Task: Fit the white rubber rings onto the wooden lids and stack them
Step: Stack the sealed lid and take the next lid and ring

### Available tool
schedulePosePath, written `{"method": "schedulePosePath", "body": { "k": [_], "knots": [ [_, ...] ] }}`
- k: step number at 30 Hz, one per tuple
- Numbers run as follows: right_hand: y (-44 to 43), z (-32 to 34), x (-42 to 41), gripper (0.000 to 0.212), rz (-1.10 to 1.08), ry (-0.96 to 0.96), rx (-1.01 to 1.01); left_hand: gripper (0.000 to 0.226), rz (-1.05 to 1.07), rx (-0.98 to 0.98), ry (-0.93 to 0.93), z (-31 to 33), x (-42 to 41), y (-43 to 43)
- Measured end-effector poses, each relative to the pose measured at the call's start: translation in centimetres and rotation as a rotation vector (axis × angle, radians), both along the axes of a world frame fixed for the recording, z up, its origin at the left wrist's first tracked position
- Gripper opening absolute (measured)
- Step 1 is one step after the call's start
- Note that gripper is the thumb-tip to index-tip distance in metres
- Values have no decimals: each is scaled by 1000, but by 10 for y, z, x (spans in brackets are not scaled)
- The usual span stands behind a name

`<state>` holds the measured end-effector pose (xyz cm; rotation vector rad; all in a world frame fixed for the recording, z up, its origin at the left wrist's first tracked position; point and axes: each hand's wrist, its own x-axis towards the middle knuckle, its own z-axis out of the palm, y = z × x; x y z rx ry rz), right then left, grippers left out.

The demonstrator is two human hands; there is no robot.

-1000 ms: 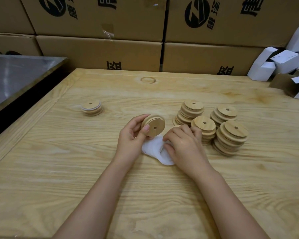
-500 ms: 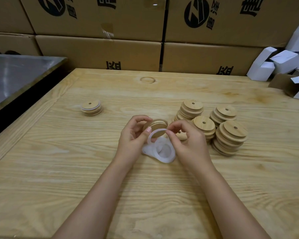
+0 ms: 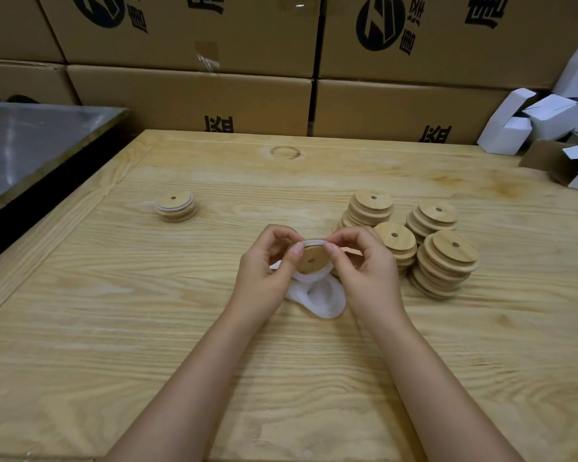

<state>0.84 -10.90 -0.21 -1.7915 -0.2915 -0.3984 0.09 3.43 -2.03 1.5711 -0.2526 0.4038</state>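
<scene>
White ring (image 3: 314, 242) now up off the pile, seated round lid (image 3: 312, 259) rim, frame centre; left hand (image 3: 264, 281) fingers pinch lid, right hand (image 3: 367, 278) fingers pinch white ring; spare rings (image 3: 327, 296) on table (image 3: 114, 328) below

The cardboard boxes (image 3: 187, 95) bear a black round logo (image 3: 379, 23) and large Chinese characters (image 3: 410, 26), partly cut off.

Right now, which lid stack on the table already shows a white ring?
The short stack alone at left; the stacks at right show only bare wood.
</scene>
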Motion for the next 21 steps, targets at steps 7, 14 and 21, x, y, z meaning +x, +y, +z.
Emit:
{"method": "schedulePosePath", "body": {
  "k": [7, 14, 21],
  "knots": [
    [-2, -1, 3, 20, -21, 48, 26, 18, 34, -17, 53, -3, 1, 1],
    [-3, -4, 5, 20, -2, 57, 28, 23, 71, -2, 87, -2, 2, 2],
    [-6, -3, 7, 20, 76, 123, 71, 21, 56, -29, 98, -1, 2, 4]
  ]
}}
